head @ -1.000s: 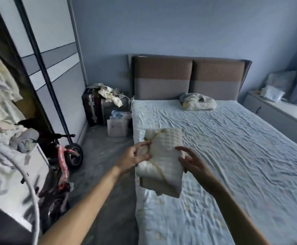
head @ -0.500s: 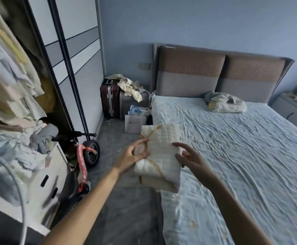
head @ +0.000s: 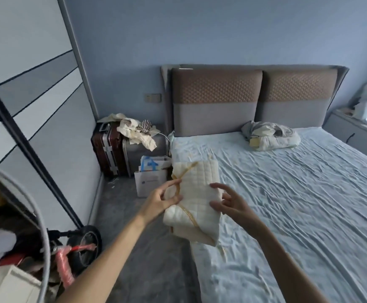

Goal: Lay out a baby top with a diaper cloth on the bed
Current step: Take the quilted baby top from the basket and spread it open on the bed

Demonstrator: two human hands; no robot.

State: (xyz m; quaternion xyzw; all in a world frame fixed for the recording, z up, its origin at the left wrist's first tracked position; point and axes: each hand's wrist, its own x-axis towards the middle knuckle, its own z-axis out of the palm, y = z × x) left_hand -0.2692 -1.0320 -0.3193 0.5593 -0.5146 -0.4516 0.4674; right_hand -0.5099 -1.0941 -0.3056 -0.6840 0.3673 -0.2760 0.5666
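Note:
A folded cream quilted garment (head: 196, 193) with yellow-tan trim and ties hangs in the air over the left edge of the bed (head: 298, 193). My left hand (head: 164, 199) pinches its left side near the tie. My right hand (head: 228, 201) touches its right edge with fingers spread. Whether this bundle is the baby top, the diaper cloth or both folded together cannot be told. The bed has a wrinkled pale blue sheet.
A crumpled bundle of cloth (head: 270, 136) lies near the headboard (head: 252, 99). Two suitcases (head: 121, 152) with clothes on top and a paper bag (head: 150, 179) stand left of the bed. A wardrobe (head: 31, 110) and a red scooter (head: 73, 252) are at left. A low cabinet (head: 357, 136) is at right.
The view has swung toward the bed and wall. Both hands stay at the folded garment; the right hand's fingers have spread wider along its right edge.

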